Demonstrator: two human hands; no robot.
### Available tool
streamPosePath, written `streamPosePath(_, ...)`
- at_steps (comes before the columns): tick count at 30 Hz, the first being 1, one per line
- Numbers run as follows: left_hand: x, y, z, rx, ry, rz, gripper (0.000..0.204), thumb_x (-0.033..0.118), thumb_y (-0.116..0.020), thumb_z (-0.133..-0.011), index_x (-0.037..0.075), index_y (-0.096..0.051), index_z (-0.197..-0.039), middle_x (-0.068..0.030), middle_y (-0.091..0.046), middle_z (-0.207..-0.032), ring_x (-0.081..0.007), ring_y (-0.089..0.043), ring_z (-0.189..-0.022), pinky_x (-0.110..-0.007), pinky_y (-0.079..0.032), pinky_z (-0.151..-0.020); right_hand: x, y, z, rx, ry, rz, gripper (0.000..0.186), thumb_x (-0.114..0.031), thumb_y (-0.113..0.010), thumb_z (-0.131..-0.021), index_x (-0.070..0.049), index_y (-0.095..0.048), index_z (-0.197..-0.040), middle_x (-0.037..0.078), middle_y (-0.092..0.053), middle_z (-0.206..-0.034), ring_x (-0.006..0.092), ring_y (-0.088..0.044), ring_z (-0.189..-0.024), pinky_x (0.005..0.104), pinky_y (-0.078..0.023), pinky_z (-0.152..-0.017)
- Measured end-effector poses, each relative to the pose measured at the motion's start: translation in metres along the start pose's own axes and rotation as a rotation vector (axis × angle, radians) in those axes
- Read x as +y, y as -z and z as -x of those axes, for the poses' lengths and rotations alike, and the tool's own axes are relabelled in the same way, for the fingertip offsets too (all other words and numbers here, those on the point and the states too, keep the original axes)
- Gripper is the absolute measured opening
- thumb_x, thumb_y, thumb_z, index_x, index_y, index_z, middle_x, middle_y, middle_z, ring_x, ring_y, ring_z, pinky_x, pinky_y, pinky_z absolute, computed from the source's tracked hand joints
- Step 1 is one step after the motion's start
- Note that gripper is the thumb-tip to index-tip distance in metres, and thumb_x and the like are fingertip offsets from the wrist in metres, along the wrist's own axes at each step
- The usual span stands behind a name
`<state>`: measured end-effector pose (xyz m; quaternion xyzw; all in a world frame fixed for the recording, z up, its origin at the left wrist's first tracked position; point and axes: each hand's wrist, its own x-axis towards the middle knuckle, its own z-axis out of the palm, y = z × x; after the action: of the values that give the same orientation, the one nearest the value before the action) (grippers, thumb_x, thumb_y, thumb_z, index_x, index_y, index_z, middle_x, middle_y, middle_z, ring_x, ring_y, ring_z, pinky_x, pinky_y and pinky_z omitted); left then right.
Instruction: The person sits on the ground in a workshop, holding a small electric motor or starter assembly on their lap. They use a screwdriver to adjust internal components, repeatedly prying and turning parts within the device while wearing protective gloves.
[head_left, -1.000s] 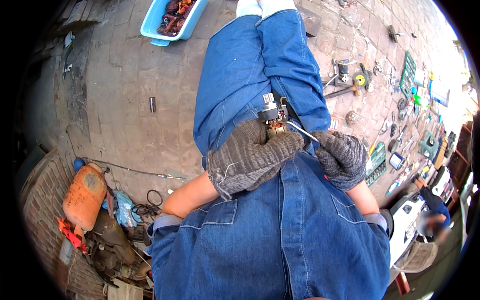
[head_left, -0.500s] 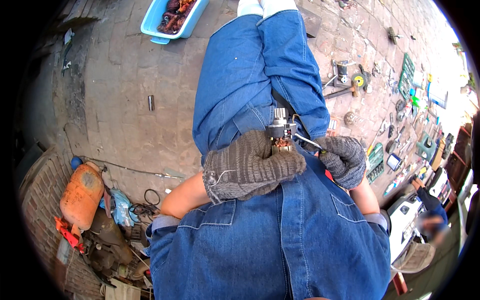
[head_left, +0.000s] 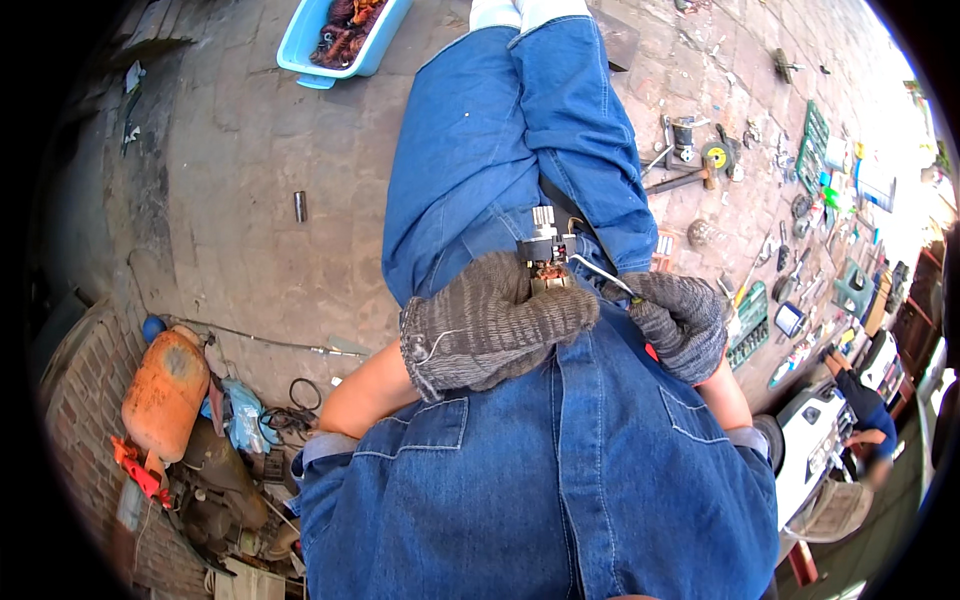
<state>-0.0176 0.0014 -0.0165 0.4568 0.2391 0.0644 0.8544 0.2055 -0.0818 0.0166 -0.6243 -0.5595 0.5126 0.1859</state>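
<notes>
My left hand (head_left: 490,325), in a grey knitted glove, is closed around a small electric motor (head_left: 545,262) at my lap. Copper windings, a black collar and a silvery ridged end show above the glove; the lower part of the motor is hidden in it. My right hand (head_left: 682,322), gloved alike, is closed on a screwdriver (head_left: 602,272) with a thin bright shaft. Its tip is beside the motor's right side near the black collar; whether they touch I cannot tell. Most of its handle is hidden by the glove. A red bit shows below the right glove.
A light-blue tub (head_left: 365,55) of copper coils stands at far left on the brick floor. A metal cylinder (head_left: 300,206) lies nearer. At right are a hammer (head_left: 690,180), an angle grinder (head_left: 716,156) and green tool trays (head_left: 812,145). An orange tank (head_left: 165,385) lies left; another person (head_left: 868,420) is at far right.
The motor in my left hand has shifted slightly left and up. My right hand and the screwdriver have moved a little left with it. The person at far right has changed posture.
</notes>
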Motion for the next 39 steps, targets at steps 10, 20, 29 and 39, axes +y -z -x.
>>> streamPosePath(10, -0.007, 0.004, 0.001, -0.047, -0.001, 0.165, 0.021, 0.015, -0.047, -0.084, 0.004, -0.058, -0.099, -0.0069, -0.058, -0.074, -0.0148, -0.056, -0.062, -0.026, -0.045, -0.055, 0.0, -0.002, -0.005, -0.136, -0.199, -0.305, 0.018, -0.014, -0.051, -0.082, -0.005, -0.061, -0.094, 0.004, -0.06, -0.077, 0.0105, -0.054, -0.064, 0.0245, -0.044, -0.061)
streamPosePath(20, 0.013, -0.004, -0.01, 0.114, 0.187, 0.305, 0.025, 0.028, -0.057, -0.08, 0.003, -0.059, -0.084, -0.0019, -0.055, -0.058, -0.0076, -0.05, -0.047, -0.022, -0.039, -0.043, 0.008, -0.015, 0.001, 0.012, -0.299, -0.59, 0.02, -0.014, -0.05, -0.084, -0.002, -0.059, -0.098, 0.0, -0.056, -0.074, 0.0042, -0.046, -0.055, 0.0181, -0.037, -0.05)
streamPosePath(29, 0.019, -0.011, -0.012, 0.427, 0.044, -0.074, 0.032, 0.027, -0.074, -0.065, 0.003, -0.06, -0.08, -0.0036, -0.058, -0.061, -0.0076, -0.052, -0.052, -0.023, -0.042, -0.048, -0.007, -0.006, 0.006, 0.224, 0.054, -0.069, 0.022, -0.006, -0.054, -0.078, -0.002, -0.058, -0.099, 0.009, -0.063, -0.09, 0.0151, -0.059, -0.078, 0.0281, -0.047, -0.069)
streamPosePath(39, 0.023, -0.019, -0.016, 0.388, -0.073, -0.301, 0.037, 0.029, -0.076, -0.06, 0.003, -0.06, -0.081, -0.0042, -0.06, -0.065, -0.0103, -0.056, -0.056, -0.024, -0.045, -0.053, -0.021, -0.011, -0.052, 0.076, -0.123, -0.654, 0.052, -0.03, -0.063, -0.071, 0.001, -0.048, -0.111, 0.006, -0.057, -0.083, 0.0096, -0.052, -0.067, 0.0221, -0.043, -0.058)
